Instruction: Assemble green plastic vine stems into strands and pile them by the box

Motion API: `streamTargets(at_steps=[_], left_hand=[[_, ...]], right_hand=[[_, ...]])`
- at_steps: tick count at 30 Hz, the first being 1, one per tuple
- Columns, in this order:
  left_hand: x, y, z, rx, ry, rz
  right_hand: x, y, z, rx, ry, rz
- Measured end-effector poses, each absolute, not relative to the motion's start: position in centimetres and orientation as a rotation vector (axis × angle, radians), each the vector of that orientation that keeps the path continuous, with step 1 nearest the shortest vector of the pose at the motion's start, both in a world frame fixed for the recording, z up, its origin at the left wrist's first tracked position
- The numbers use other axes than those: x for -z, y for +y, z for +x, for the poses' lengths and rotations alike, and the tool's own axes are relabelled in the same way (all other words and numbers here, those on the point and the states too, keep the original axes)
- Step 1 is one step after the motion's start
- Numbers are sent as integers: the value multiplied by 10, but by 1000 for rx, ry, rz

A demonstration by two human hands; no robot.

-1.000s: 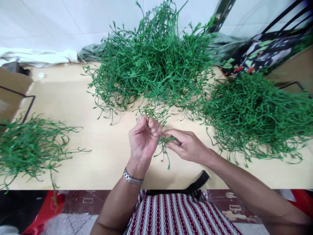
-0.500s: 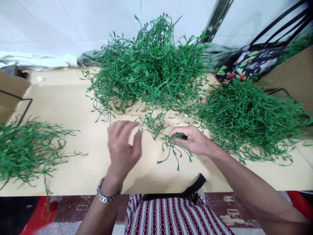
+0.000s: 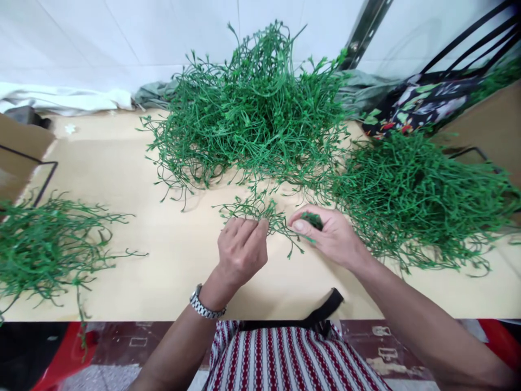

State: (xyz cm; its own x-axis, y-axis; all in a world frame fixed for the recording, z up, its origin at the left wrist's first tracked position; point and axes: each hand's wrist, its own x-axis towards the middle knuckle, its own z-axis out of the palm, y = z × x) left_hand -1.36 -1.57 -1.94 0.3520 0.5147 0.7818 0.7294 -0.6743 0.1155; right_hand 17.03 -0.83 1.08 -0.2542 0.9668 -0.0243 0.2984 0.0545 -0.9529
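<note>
Loose green stems [image 3: 260,208] are lying on the table [image 3: 179,250] beside our left hand [image 3: 243,247], whose curled fingers are hiding whether they are gripping any. Our right hand [image 3: 328,232] is clasping a green bunch [image 3: 312,219]; we are risking snags because loose stems are crossing

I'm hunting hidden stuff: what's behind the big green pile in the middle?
Behind the big green pile is a white wall, with greyish-green cloth showing on both sides. The pile covers the middle, so whether the cloth joins there can't be seen.
</note>
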Motion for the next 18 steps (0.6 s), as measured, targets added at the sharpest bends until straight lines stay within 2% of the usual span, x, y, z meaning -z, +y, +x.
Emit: streamTargets(at_steps=[6,12,18], left_hand=[[28,-16,-3,1206,-1058,-2361],[19,-26,0,1659,-1620,-2692],[13,-25,0,1724,-1971,-2748]], right_hand=[[2,-15,154,-1474,-1591,-1224],[10,-17,155,-1274,-1688,-1291],[11,-21,157,-1080,-1958,-1249]])
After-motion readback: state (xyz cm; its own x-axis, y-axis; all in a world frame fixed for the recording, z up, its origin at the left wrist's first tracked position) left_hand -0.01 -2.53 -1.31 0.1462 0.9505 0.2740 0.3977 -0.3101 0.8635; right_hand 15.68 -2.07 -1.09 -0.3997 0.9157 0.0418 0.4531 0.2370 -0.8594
